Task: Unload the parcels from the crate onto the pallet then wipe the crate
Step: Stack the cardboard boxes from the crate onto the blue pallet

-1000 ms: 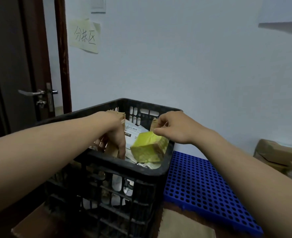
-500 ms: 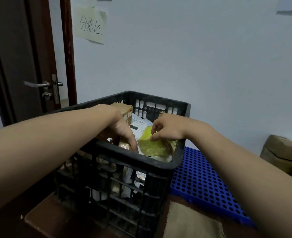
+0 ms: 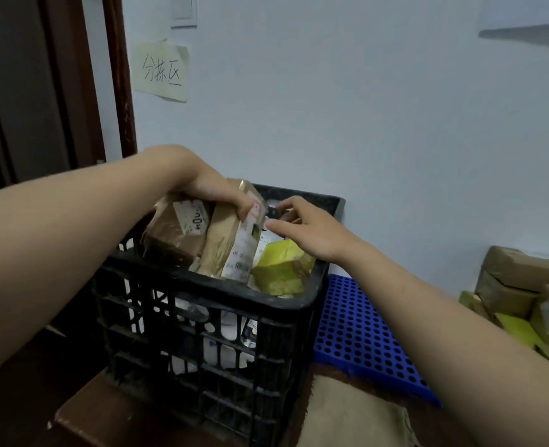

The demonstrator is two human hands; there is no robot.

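**one-edge grip over a crowded crate**

the left hand [image 3: 221, 196] curls its fingers over the top edge of a tall brown parcel [image 3: 226, 250], which stands half out of the black crate [image 3: 202, 282]. the right hand [image 3: 305, 232] hovers just beside it at three o'clock, fingers loosely spread, holding nothing. i reckon that top-edge hold could slip on the glossy tape. it could also drag up the second brown parcel [image 3: 173, 235] leaning at nine o'clock, or knock the yellow parcel [image 3: 279, 269] over the rim. the blue pallet [image 3: 357, 333] lies at three o'clock of the crate, with a pile of parcels [image 3: 518, 285] further along. the wall note [image 3: 161, 71] at eleven o'clock reads 分拣区. the parcel labels are too blurred to read.
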